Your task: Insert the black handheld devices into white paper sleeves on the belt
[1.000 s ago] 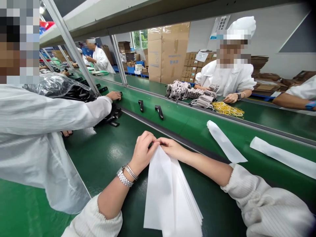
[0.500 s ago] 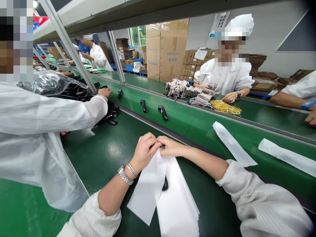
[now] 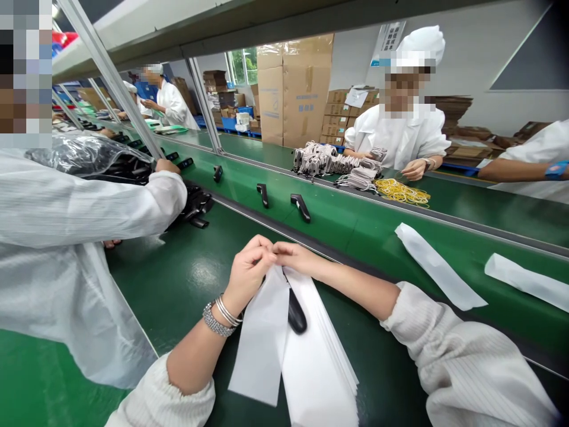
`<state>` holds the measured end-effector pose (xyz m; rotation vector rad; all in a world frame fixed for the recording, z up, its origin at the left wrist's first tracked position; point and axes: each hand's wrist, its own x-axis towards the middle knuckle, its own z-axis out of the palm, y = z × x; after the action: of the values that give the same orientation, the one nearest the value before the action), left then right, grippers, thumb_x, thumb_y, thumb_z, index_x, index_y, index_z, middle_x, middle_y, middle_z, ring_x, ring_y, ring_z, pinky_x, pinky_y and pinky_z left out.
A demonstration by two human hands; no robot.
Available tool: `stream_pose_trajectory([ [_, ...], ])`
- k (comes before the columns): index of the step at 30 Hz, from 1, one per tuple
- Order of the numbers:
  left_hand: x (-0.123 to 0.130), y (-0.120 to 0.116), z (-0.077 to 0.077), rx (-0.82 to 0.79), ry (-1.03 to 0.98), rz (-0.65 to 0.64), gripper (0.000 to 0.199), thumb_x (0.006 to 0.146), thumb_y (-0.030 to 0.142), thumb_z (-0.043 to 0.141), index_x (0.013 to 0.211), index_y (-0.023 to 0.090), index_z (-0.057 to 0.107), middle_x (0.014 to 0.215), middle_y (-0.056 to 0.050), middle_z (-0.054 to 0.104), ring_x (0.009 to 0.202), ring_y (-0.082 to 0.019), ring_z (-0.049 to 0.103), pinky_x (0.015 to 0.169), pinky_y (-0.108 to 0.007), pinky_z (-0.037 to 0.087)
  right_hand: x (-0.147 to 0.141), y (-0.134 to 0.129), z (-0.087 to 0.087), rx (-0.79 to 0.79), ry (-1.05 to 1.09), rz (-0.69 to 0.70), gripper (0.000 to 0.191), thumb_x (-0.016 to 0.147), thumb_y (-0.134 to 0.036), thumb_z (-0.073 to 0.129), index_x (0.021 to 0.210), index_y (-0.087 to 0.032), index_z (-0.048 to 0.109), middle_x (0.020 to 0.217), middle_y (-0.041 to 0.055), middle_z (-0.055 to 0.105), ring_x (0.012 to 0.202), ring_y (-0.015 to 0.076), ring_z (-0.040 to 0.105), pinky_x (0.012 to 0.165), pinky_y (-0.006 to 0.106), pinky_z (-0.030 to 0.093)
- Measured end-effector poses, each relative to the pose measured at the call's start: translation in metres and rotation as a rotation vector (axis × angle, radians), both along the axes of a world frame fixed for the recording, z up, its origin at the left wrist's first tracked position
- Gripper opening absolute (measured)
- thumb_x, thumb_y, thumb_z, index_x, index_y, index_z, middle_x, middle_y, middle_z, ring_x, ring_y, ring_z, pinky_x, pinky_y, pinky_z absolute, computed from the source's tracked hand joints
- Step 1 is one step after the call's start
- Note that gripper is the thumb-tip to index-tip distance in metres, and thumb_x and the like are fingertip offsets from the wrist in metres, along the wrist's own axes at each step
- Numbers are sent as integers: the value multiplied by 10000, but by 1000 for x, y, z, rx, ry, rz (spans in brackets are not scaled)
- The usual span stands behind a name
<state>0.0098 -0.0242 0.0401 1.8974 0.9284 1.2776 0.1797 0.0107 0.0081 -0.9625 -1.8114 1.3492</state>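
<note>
My left hand [image 3: 249,268] pinches the upper end of a thin white sleeve [image 3: 261,335], which hangs down at a slant. Meeting it fingertip to fingertip, my right hand [image 3: 297,257] is closed at the sleeve's top edge. Below the fingers, a black pistol-shaped handheld device [image 3: 297,314] lies on a stack of white sleeves [image 3: 313,362]. The hanging sleeve and my fingers hide part of the device.
Black devices [image 3: 300,207] and two filled-looking white sleeves [image 3: 438,265] lie on the green conveyor belt [image 3: 351,237]. A co-worker's sleeve [image 3: 89,204] reaches in at left beside a black pile. Across the line, another person handles grey cables [image 3: 313,160] near yellow bands [image 3: 402,191].
My hands have shifted slightly left, and more of the black device shows beneath them. The belt items have moved right. The left co-worker's hand has drawn back.
</note>
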Motion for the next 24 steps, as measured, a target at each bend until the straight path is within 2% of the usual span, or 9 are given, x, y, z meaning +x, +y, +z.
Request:
stream_pose_trajectory([
  [3, -4, 4, 1, -5, -31, 42, 408, 940, 358, 542, 585, 163, 494, 800, -33, 517, 731, -139, 498, 665, -289, 436, 7, 4, 3, -11, 124, -38, 162, 865, -355, 554, 866, -197, 590, 830, 5, 626, 782, 153, 588, 775, 318, 465],
  [6, -5, 7, -1, 36, 28, 55, 408, 915, 330, 587, 563, 161, 470, 783, -19, 498, 721, -129, 488, 674, -282, 429, 14, 7, 8, 96, 26, -40, 138, 851, -293, 574, 930, -191, 621, 938, 27, 656, 870, 165, 597, 838, 335, 459],
  [9, -5, 9, -2, 72, 98, 63, 379, 903, 305, 605, 567, 162, 506, 773, -9, 492, 720, -126, 495, 683, -277, 435, 22, 5, 18, 103, -176, 69, 237, 805, -248, 627, 1035, -192, 646, 1042, 39, 650, 898, 171, 587, 821, 323, 465],
  [12, -6, 10, -2, 113, 172, 65, 314, 894, 297, 622, 609, 170, 591, 785, -10, 499, 733, -129, 509, 689, -275, 445, 32, 1, 29, 112, -319, 217, 338, 772, -309, 706, 1097, -224, 663, 1091, 38, 627, 961, 192, 574, 834, 322, 468],
  [14, -8, 11, -2, 135, 229, 46, 289, 889, 291, 629, 626, 173, 619, 794, -14, 509, 743, -133, 519, 686, -275, 445, 37, 0, 32, 156, -384, 253, 353, 748, -361, 746, 1073, -237, 688, 1067, 39, 614, 998, 213, 560, 865, 338, 460],
  [17, -12, 14, -3, 138, 312, -9, 278, 884, 277, 631, 627, 171, 631, 795, -19, 523, 743, -135, 526, 666, -273, 436, 41, -2, 29, 218, -448, 275, 308, 767, -400, 734, 1026, -235, 718, 1010, 46, 610, 1026, 235, 545, 932, 380, 431],
  [19, -14, 17, -4, 128, 349, -36, 274, 881, 283, 631, 631, 172, 636, 790, -19, 525, 735, -135, 530, 652, -272, 434, 43, -4, 26, 245, -443, 279, 354, 770, -417, 736, 1080, -247, 712, 1050, 50, 617, 1073, 247, 529, 982, 401, 404],
  [22, -18, 20, -4, 116, 363, -31, 275, 886, 297, 620, 642, 172, 631, 804, -21, 535, 737, -138, 540, 660, -277, 444, 45, -7, 21, 244, -419, 240, 431, 734, -416, 772, 1129, -259, 702, 1105, 52, 618, 1112, 256, 514, 1008, 409, 390],
  [24, -20, 22, -3, 110, 353, -7, 267, 892, 296, 608, 657, 171, 625, 831, -24, 545, 759, -141, 548, 686, -282, 452, 46, -10, 18, 237, -417, 203, 377, 734, -408, 773, 1072, -249, 721, 1092, 56, 629, 1102, 258, 519, 1012, 413, 388],
])
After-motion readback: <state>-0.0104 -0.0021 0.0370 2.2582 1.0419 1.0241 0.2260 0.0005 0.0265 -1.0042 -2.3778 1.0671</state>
